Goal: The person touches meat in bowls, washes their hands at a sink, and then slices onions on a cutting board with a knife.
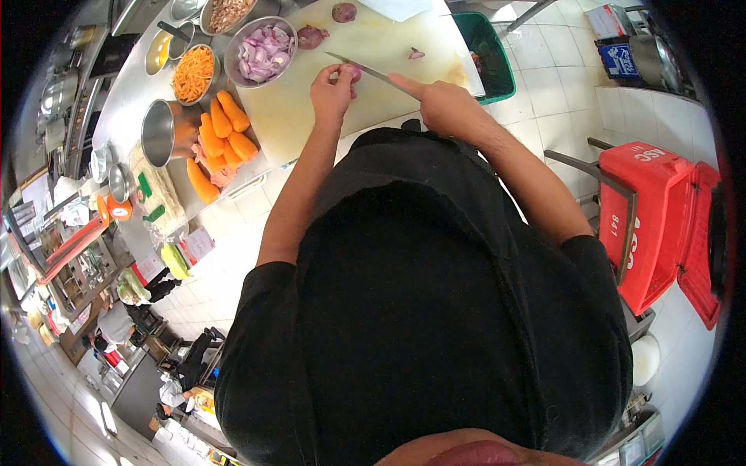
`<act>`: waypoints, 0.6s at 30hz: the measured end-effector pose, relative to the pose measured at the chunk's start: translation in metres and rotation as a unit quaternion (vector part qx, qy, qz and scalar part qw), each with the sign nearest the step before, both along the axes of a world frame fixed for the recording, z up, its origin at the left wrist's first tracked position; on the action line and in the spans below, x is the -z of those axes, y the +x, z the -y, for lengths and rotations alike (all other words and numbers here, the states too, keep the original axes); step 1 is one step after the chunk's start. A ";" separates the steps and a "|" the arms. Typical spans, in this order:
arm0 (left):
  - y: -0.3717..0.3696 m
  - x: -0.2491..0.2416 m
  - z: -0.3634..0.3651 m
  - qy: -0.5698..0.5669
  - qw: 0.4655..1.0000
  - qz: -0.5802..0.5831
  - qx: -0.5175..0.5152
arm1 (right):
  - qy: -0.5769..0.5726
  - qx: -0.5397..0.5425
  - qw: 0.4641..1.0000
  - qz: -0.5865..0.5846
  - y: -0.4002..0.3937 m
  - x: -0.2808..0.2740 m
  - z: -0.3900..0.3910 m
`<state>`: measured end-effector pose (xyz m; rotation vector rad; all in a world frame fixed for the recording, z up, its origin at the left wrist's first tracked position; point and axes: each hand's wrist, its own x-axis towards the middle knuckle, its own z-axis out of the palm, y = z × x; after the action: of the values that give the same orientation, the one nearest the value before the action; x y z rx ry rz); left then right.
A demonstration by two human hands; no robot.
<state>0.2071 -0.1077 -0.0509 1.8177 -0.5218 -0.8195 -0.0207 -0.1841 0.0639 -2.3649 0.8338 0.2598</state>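
Note:
My left hand (332,92) pinches a small purple onion (355,73) above the near part of a pale cutting board (287,113). In my right hand (447,107) is a kitchen knife (365,69), its blade pointing left with the tip just past the onion. Two more red onions (313,37) lie at the board's far side. A small onion scrap (416,53) rests right of the blade. Left of my left hand stands a metal bowl of cut onion pieces (266,53). My fingers partly cover the held onion.
Peeled carrots (225,132) lie left of the board, near a bowl of shredded carrot (193,76) and a metal pot (161,133). A green bin (497,70) stands at the board's right edge. A red cooler box (641,217) is at right. People (186,373) work in the background.

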 end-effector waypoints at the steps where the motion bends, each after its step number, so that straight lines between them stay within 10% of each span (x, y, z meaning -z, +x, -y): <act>1: 0.001 0.001 0.000 0.000 1.000 -0.001 0.001 | 0.005 0.003 1.000 -0.003 0.003 0.004 0.000; 18: -0.008 0.019 0.003 0.028 0.992 0.123 0.021 | 0.066 0.034 0.997 0.027 0.006 0.050 -0.012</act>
<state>0.1991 -0.1111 -0.0698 1.9778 -0.7042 -0.6464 -0.0145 -0.1720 0.0142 -2.2072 0.8449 0.2154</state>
